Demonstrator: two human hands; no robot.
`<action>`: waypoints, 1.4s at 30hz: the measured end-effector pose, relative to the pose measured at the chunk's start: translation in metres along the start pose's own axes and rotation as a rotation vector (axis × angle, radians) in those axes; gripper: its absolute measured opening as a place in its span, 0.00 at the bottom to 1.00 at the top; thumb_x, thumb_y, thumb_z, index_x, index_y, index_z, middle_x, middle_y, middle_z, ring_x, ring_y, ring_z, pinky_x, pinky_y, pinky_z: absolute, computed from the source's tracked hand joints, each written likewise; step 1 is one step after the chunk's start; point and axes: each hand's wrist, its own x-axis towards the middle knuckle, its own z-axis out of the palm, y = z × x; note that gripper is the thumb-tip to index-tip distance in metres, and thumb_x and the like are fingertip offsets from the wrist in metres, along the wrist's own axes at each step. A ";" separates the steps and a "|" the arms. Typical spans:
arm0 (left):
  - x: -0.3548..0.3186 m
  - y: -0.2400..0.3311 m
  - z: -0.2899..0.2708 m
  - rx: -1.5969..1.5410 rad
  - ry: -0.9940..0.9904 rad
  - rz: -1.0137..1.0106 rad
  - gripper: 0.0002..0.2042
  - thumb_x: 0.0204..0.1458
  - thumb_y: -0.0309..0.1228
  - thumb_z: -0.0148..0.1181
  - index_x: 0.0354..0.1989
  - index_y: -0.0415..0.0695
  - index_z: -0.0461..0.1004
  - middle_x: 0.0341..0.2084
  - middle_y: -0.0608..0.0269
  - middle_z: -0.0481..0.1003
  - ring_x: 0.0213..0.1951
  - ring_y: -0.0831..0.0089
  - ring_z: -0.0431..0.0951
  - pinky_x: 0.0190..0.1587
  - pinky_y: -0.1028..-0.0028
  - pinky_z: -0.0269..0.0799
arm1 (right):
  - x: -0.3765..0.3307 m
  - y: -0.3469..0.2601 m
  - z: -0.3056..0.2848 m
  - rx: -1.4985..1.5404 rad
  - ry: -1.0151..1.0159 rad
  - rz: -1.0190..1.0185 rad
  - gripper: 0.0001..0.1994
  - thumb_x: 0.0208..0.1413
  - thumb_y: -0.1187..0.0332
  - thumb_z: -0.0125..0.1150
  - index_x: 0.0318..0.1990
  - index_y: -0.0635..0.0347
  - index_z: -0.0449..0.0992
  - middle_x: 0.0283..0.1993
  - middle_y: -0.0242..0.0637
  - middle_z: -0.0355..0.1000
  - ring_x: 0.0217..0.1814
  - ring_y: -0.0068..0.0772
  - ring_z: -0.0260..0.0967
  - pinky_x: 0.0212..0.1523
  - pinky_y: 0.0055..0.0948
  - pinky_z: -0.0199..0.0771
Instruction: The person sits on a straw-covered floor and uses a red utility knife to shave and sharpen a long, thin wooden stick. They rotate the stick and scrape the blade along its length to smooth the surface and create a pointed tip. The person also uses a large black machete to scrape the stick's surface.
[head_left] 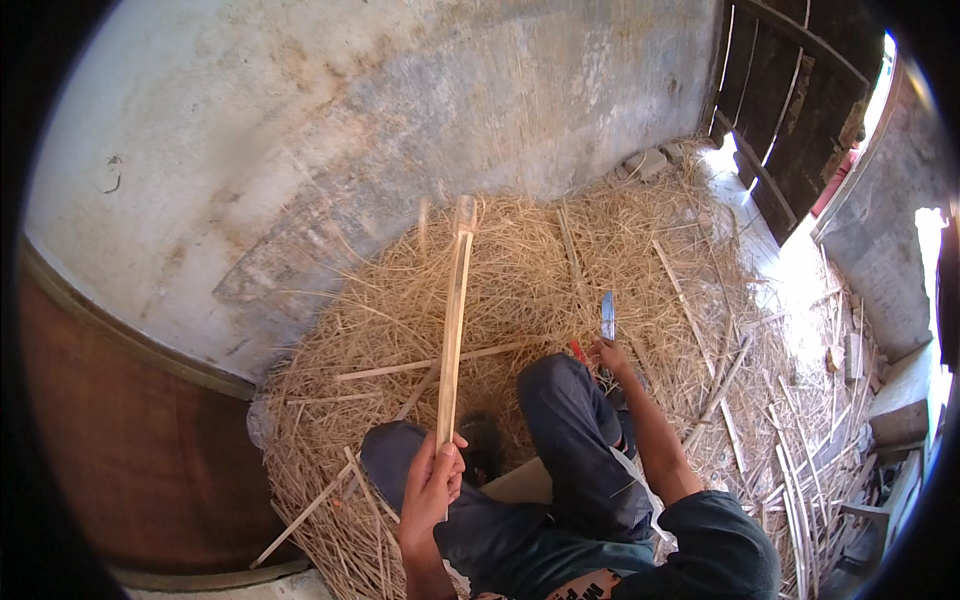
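Observation:
My left hand (432, 482) grips the near end of a long flat bamboo strip (454, 325) that points away from me over the straw pile (520, 260). Its far tip is blurred. My right hand (606, 352) holds a knife with a red handle and a short blue-grey blade (607, 316) pointing up, just beyond my right knee (560, 385). I sit with both knees bent, in dark trousers, low on the ground.
Thin bamboo slats (430, 365) lie scattered over the straw. More cut strips (800, 480) pile up at the right. A plastered wall (350, 120) rises ahead, a dark wooden gate (790, 110) stands at upper right, and a brown curved surface (120, 420) is at left.

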 end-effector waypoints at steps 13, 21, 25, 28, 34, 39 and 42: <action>0.014 0.006 -0.005 -0.074 0.023 -0.036 0.20 0.76 0.45 0.39 0.51 0.39 0.69 0.24 0.72 0.58 0.19 0.86 0.55 0.20 0.81 0.53 | -0.012 0.082 0.034 -0.575 0.010 0.052 0.21 0.50 0.52 0.67 0.43 0.60 0.87 0.48 0.56 0.83 0.54 0.61 0.80 0.58 0.51 0.78; 0.021 0.005 -0.008 -0.140 -0.013 -0.040 0.23 0.76 0.48 0.38 0.50 0.39 0.69 0.22 0.73 0.57 0.17 0.86 0.54 0.18 0.81 0.52 | -0.003 0.096 0.053 -0.710 -0.018 -0.067 0.20 0.53 0.50 0.64 0.46 0.50 0.87 0.49 0.51 0.83 0.56 0.58 0.80 0.59 0.46 0.78; 0.024 0.007 -0.011 -0.162 -0.063 -0.046 0.21 0.76 0.46 0.38 0.50 0.40 0.70 0.23 0.74 0.57 0.18 0.86 0.54 0.20 0.81 0.51 | 0.021 0.110 0.042 -0.636 -0.146 0.002 0.23 0.53 0.47 0.63 0.51 0.47 0.87 0.54 0.49 0.82 0.60 0.54 0.79 0.62 0.44 0.76; 0.026 0.009 -0.010 -0.190 -0.098 -0.044 0.21 0.76 0.46 0.38 0.50 0.39 0.70 0.22 0.74 0.57 0.18 0.86 0.54 0.19 0.81 0.51 | 0.040 0.126 0.035 -0.545 -0.129 0.048 0.26 0.52 0.45 0.64 0.54 0.45 0.86 0.56 0.49 0.82 0.61 0.51 0.79 0.62 0.43 0.76; 0.012 0.006 -0.015 -0.189 0.007 -0.080 0.21 0.76 0.45 0.38 0.49 0.38 0.71 0.22 0.73 0.57 0.18 0.86 0.54 0.19 0.81 0.52 | 0.022 0.112 0.064 -0.538 -0.301 0.122 0.28 0.52 0.42 0.64 0.56 0.46 0.85 0.56 0.50 0.81 0.63 0.52 0.78 0.62 0.42 0.76; 0.037 0.007 -0.008 -0.226 -0.177 -0.028 0.21 0.76 0.46 0.38 0.50 0.38 0.71 0.22 0.73 0.57 0.18 0.86 0.54 0.19 0.81 0.52 | 0.103 0.180 0.011 -0.526 -0.257 0.056 0.32 0.51 0.40 0.65 0.54 0.56 0.84 0.55 0.53 0.81 0.63 0.55 0.77 0.62 0.42 0.75; 0.012 0.007 -0.012 -0.198 -0.020 -0.030 0.22 0.75 0.47 0.39 0.50 0.38 0.71 0.22 0.73 0.57 0.18 0.86 0.54 0.19 0.81 0.51 | 0.047 0.116 0.076 -0.505 -0.270 0.126 0.33 0.51 0.41 0.66 0.54 0.61 0.84 0.56 0.55 0.81 0.63 0.56 0.77 0.63 0.43 0.75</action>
